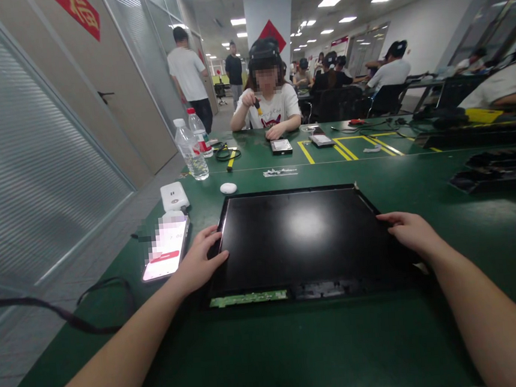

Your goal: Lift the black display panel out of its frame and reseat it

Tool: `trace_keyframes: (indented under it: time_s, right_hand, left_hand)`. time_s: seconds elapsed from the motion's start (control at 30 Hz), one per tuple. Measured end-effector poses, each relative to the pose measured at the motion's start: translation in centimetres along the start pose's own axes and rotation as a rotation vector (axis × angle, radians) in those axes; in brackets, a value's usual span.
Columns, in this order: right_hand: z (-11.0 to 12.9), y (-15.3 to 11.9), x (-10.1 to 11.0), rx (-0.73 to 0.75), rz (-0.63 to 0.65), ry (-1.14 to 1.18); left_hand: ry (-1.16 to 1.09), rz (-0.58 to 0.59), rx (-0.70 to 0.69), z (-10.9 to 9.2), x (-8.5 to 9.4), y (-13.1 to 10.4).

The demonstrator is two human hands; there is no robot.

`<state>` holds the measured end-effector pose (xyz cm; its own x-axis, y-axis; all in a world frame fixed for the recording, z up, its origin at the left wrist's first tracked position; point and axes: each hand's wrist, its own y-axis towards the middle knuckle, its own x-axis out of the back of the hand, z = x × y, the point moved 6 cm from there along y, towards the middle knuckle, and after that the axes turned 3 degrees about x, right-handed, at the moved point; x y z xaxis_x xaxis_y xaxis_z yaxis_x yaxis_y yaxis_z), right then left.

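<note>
A black LCD screen panel (280,240) lies face up on the green table in front of me, a light glaring off its surface. Set in its lower frame is a green circuit board strip (248,298). My left hand (204,252) grips the panel's left edge, thumb on the near side and fingers farther up. At the opposite edge, my right hand (408,228) has its fingers closed on the frame, some of them hidden beneath the wrist and edge. A small pale scrap (422,267) shows by the panel's lower right.
A lit phone (167,246), white power bank (174,196) and white earbud case (228,188) lie left and behind. Two water bottles (193,151) stand farther back. Across the table (299,352), a person (270,96) holds a screwdriver near a hard drive (281,147). Dark frames (499,166) lie right.
</note>
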<state>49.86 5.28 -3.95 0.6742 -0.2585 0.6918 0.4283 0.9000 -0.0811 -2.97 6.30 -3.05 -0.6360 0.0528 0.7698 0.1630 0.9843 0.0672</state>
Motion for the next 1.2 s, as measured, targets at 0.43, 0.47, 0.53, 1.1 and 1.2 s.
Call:
trace_keyframes:
  time_s: [0.43, 0.47, 0.53, 1.1, 1.2]
  right_hand:
    - [0.4, -0.1, -0.1, 0.003, 0.016, -0.064]
    - [0.4, -0.1, -0.1, 0.003, 0.018, -0.069]
    - [0.4, -0.1, 0.0, 0.009, 0.013, -0.079]
    - [-0.2, 0.4, -0.2, 0.047, 0.023, -0.155]
    - [-0.2, 0.5, -0.3, 0.056, 0.033, -0.157]
  left_hand:
    - [0.045, 0.002, -0.024, -0.3, -0.3, 0.0]
    - [0.048, -0.004, -0.029, -0.4, -0.3, 0.0]
    - [0.059, -0.017, -0.041, -0.5, -0.2, -0.1]
    - [0.102, 0.236, -0.341, -6.0, 0.2, -2.8]
    - [0.109, 0.324, -0.335, -5.8, 0.3, -2.9]
